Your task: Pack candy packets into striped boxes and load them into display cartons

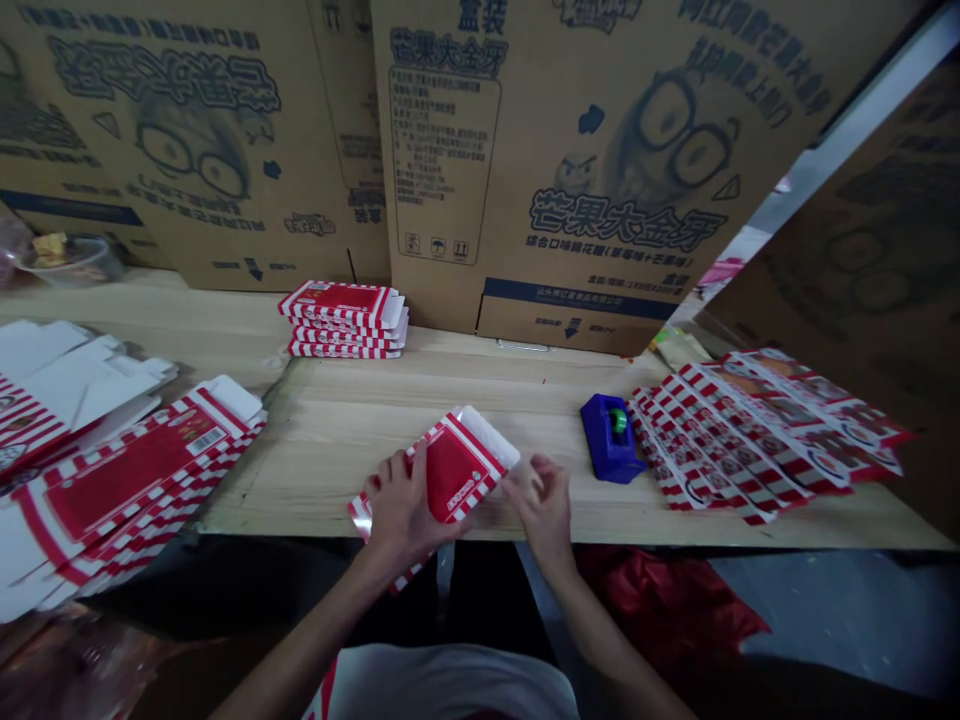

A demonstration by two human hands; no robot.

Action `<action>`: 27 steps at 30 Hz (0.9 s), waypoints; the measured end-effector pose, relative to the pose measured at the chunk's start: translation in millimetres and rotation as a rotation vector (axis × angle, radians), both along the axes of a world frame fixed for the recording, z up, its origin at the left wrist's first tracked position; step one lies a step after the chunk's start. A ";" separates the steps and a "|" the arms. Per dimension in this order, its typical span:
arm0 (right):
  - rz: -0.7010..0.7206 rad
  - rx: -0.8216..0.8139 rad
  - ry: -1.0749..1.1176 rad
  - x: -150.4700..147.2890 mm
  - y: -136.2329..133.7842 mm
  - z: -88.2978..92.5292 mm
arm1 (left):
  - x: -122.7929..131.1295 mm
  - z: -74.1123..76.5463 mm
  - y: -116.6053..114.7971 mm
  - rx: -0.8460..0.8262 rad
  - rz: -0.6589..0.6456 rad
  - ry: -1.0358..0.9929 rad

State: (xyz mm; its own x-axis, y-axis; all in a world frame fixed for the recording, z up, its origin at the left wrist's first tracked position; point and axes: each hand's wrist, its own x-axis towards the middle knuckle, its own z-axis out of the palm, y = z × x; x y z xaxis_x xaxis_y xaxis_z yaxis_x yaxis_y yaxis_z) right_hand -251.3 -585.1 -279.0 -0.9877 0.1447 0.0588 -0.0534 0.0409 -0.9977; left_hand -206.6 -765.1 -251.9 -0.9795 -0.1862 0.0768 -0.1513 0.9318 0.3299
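My left hand (401, 505) is wrapped round a red-and-white striped paper box (459, 465) at the table's front edge. The box lies tilted, its white end flap (491, 438) pointing up and to the right. Close to that flap is my right hand (546, 505), its fingers bent and thumb near the fingertips; whether anything small is between them I cannot make out. To the right of this hand stands a blue tape dispenser (611, 440) with a green core.
Several folded boxes (345, 318) are stacked at the back. Flat box blanks (142, 470) lie at the left, and printed striped sheets (765, 425) fan out at the right. Large cardboard cartons (555, 180) wall off the back. A plastic tub (75, 262) sits far left.
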 end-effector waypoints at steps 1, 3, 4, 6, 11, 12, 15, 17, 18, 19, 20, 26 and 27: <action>0.000 -0.053 -0.023 6.6 -0.7 1.3 | 5.5 0.6 2.2 0.052 0.030 0.022; 0.085 -0.185 -0.099 17.0 0.2 3.7 | 16.5 -2.8 3.8 0.225 0.012 0.063; 0.133 -0.240 -0.133 20.6 1.9 4.9 | 21.4 -6.5 3.2 0.353 -0.019 0.088; 0.217 -0.299 -0.180 25.4 8.1 6.4 | 29.5 -15.8 0.1 0.661 -0.101 0.124; 0.288 -0.207 -0.194 39.1 30.3 -3.1 | 44.4 -30.2 -3.3 1.309 -0.161 0.031; 0.296 -0.157 -0.182 42.7 34.5 -6.8 | 47.3 -30.6 -2.1 1.401 -0.142 -0.016; 0.381 0.048 -0.114 50.1 45.6 -15.8 | 53.1 -29.4 2.9 1.547 -0.126 -0.130; 0.446 0.169 -0.025 49.7 50.6 -17.4 | 52.9 -28.2 6.3 1.516 -0.131 -0.121; 0.470 0.207 0.019 47.8 51.9 -16.5 | 51.5 -27.8 7.9 1.481 -0.127 -0.087; 0.481 0.224 0.055 45.3 52.2 -14.7 | 49.5 -27.4 9.4 1.450 -0.113 -0.045; 0.474 0.217 0.073 42.6 51.6 -12.2 | 47.1 -26.9 10.7 1.435 -0.091 -0.008; 0.372 -0.157 -0.245 34.9 37.4 5.2 | 36.2 -21.1 7.8 1.481 0.027 0.029; 0.392 -0.165 -0.274 35.7 35.9 6.3 | 35.6 -20.1 4.6 1.445 -0.009 -0.005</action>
State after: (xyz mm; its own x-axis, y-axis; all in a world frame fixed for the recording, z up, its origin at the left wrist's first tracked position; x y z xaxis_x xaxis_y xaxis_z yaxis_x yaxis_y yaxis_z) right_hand -215.6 -549.2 -272.7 -0.9455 -0.2545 -0.2030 0.2319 -0.0892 -0.9686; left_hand -170.9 -760.5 -272.0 -0.9807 -0.0906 -0.1734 -0.1516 -0.2086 0.9662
